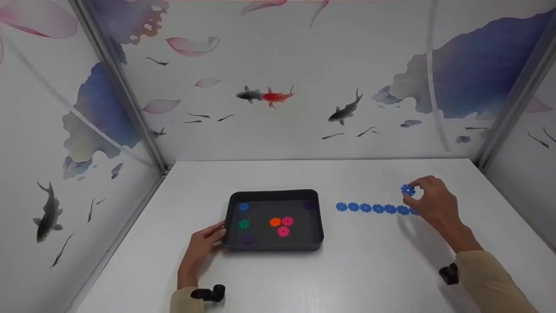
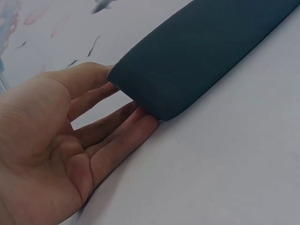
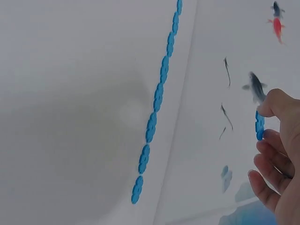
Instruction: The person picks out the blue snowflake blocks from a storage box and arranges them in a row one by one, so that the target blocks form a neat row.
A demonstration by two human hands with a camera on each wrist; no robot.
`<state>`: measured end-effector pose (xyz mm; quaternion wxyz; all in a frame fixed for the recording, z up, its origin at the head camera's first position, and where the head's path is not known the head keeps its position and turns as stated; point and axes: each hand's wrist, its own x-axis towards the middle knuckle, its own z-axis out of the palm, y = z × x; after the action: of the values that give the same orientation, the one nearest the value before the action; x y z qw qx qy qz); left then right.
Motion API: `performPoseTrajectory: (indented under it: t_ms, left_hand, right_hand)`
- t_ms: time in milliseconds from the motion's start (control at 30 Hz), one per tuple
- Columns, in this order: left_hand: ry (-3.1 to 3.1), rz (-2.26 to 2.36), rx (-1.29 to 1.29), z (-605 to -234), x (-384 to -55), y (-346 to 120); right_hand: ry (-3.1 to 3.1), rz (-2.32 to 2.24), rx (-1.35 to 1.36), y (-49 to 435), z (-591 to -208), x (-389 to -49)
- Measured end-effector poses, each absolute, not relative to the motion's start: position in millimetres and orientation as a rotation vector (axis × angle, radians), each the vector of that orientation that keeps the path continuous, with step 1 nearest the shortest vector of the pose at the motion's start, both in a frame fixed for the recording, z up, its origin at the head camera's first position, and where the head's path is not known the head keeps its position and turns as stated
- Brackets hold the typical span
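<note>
My right hand [image 1: 434,204] pinches a blue snowflake disc [image 1: 408,190] between thumb and index finger, raised over the right end of a row of matching blue discs [image 1: 366,208]. In the right wrist view that held disc [image 3: 259,125] appears edge-on, the other fingers loosely bent below it. The row [image 3: 158,97] lies in a nearly straight line on the table; my right hand covers part of its end in the head view. My left hand [image 1: 201,245] holds the left side of a dark tray [image 1: 278,247], with digits at the rim and lower edge of its wall [image 2: 159,61].
Inside the tray lie a blue disc [image 1: 243,206], a green disc [image 1: 244,224], an orange disc [image 1: 275,221], two pink discs [image 1: 283,231] and dark purple ones [image 1: 249,240]. White panels with painted fish [image 1: 278,96] stand behind and beside the white table [image 1: 356,269].
</note>
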<state>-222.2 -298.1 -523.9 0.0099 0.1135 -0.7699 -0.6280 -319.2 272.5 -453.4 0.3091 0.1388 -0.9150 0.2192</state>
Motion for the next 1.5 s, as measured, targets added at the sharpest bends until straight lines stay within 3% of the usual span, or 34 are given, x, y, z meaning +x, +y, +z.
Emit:
performPoseTrajectory:
  t_ms: [667,1500]
  left_hand:
    - [-2.404,-1.946,0.325,-524.2,-221.8,-299.1]
    - [-2.396,-1.949,0.333,-525.4,-222.2,-298.6]
  right_hand:
    - [-2.893,0.75,-0.014,356.0,-480.1,-329.5]
    - [-3.05,0.933,0.03,380.1,-500.0,-328.4]
